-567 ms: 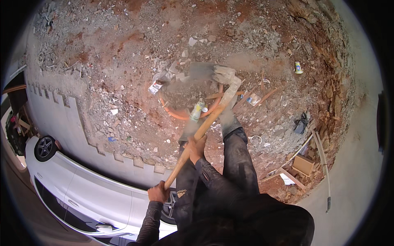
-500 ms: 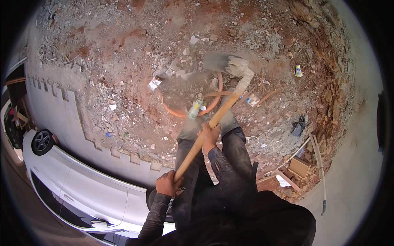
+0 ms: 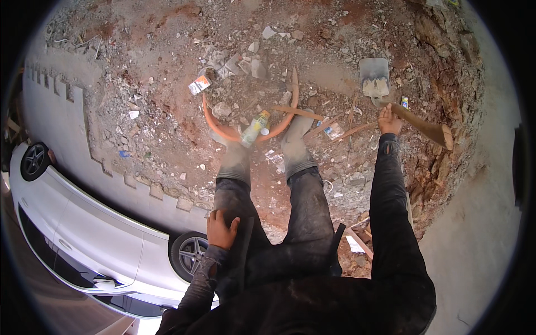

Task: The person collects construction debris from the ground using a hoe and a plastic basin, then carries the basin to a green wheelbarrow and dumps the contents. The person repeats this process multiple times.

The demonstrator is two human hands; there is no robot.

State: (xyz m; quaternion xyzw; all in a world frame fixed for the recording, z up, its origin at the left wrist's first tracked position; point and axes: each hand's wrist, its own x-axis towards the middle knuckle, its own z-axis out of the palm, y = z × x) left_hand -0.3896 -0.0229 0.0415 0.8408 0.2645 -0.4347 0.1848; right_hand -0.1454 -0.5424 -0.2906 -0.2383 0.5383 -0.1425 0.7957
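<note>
By the left thigh (image 3: 244, 207), the left hand (image 3: 223, 230) is held with thumb spread. Beyond, two dusty boots (image 3: 296, 149), one bottle (image 3: 253, 130) and one orange hoop (image 3: 214, 122) are seen. Farther out, one hoe (image 3: 420, 123) is gripped near its blade by the right hand's (image 3: 389, 120) wrapped fingers; earlier, both hands were used.

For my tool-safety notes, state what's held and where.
The right hand holds the hoe by its wooden handle, near the blade; the left hand holds nothing.
</note>
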